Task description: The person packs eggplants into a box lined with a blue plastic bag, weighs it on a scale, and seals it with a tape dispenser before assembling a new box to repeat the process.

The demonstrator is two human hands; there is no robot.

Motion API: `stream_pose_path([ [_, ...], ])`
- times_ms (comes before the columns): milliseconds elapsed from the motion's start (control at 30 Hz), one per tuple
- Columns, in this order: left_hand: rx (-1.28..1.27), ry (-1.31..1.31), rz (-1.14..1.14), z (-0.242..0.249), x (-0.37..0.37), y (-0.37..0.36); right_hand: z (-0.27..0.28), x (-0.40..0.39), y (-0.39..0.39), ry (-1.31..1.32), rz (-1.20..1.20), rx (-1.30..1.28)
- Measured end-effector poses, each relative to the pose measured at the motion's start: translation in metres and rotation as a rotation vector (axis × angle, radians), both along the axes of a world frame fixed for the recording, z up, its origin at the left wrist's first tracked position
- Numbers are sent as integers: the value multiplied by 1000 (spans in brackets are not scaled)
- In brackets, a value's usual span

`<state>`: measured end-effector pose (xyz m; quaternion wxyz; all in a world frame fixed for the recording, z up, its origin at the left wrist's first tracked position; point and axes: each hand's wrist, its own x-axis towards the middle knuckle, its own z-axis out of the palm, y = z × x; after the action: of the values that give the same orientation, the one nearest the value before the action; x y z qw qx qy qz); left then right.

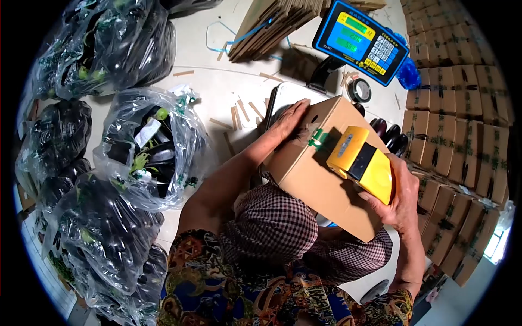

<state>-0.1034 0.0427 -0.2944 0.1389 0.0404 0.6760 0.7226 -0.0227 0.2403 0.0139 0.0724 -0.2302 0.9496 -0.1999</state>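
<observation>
A tilted cardboard carton [304, 176] was in the centre, between the person's hands, nearer than a digital scale display [361, 41]. The right hand [401, 195] grasped a yellow tape dispenser [382, 179] over the carton's side; the left hand [291, 117] was braced against its far left side, clenched on nothing visible. Good work here probably called for a steady carton, even dispenser pressure and fingers clear of the cutting edge. Bagged eggplants [160, 155] sat left.
</observation>
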Motion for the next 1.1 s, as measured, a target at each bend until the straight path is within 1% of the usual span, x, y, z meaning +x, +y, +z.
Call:
stream_pose_path([
  [67,-133,43,51,-14,5,-3,2,1,-2,-13,-23,-10],
  [100,-99,-120,89,17,6,-6,2,3,-1,14,-6,5],
  [133,-141,-124,78,51,11,-14,1,4,2,43,11,21],
  [167,-156,131,43,90,24,-27,-1,5,4,59,12,28],
  [233,-60,256,-34,156,26,-33,1,5,4,39,3,-11],
  [267,42,132,-63,183,18,-27,1,3,3,39,4,-40],
  [300,-98,163,-41,206,16,-19,3,2,2,44,20,-58],
  [333,-258,321,-63,208,16,-12,4,1,3,25,36,-55],
  [400,-485,417,-88,201,17,-8,7,2,4,31,43,15],
  [433,-577,326,-94,211,16,-6,9,2,4,74,79,5],
  [467,-657,317,-94,218,17,-4,9,2,8,60,107,29],
  [533,-829,365,-100,222,19,-1,15,4,15,-78,94,165],
  [600,-1000,390,-92,224,18,5,17,12,30,-17,107,128],
  [667,-1137,351,-81,227,19,8,21,23,53,15,101,105],
  [700,-1165,349,-66,227,19,10,20,33,69,50,76,108],
  [733,-1158,307,-74,227,18,11,22,44,85,-23,32,123],
  [800,-1194,282,-84,223,14,13,24,68,112,4,-18,96],
  [833,-1224,261,-90,228,15,16,24,76,122,-2,-44,87],
  [933,-1222,313,-65,219,12,14,19,95,147,-11,-89,74],
  [1033,-1182,350,-60,216,10,11,2,112,174,-20,-107,90],
  [1100,-1151,398,-46,212,10,9,-12,122,189,-20,-135,49],
])
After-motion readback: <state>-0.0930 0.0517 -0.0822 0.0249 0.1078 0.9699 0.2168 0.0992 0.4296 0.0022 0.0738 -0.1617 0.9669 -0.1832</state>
